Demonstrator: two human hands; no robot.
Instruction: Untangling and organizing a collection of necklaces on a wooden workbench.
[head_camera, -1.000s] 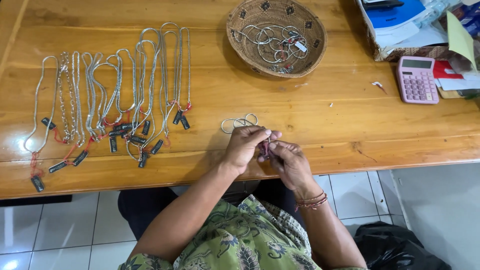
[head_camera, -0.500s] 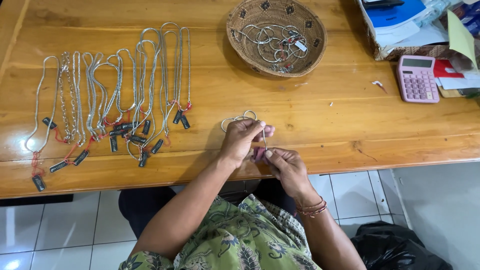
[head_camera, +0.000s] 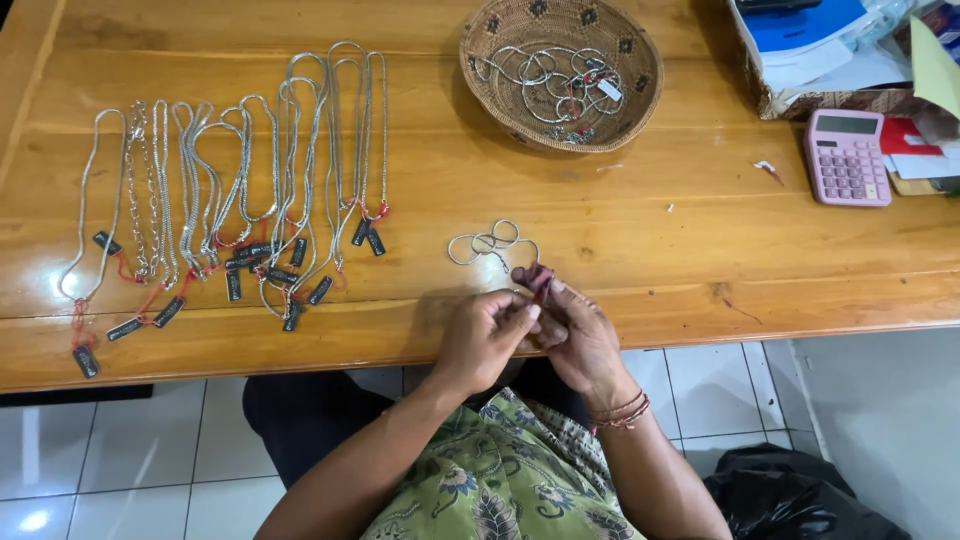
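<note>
My left hand (head_camera: 482, 335) and my right hand (head_camera: 578, 335) meet at the near edge of the wooden table (head_camera: 650, 230). Between their fingers they pinch a small dark red tag (head_camera: 540, 279) tied to a silver chain necklace (head_camera: 490, 243), whose loops lie coiled on the wood just beyond my fingers. My right wrist wears thin bracelets (head_camera: 622, 410).
Several silver necklaces with red threads and black tags (head_camera: 230, 200) lie in a row at the left. A woven basket (head_camera: 628, 100) with more chains stands at the back. A pink calculator (head_camera: 846, 156) and a box of papers (head_camera: 800, 50) are at the right.
My hands have drawn back toward the table's near edge. The chain has slid with them and the red tag now sticks up between my fingers.
</note>
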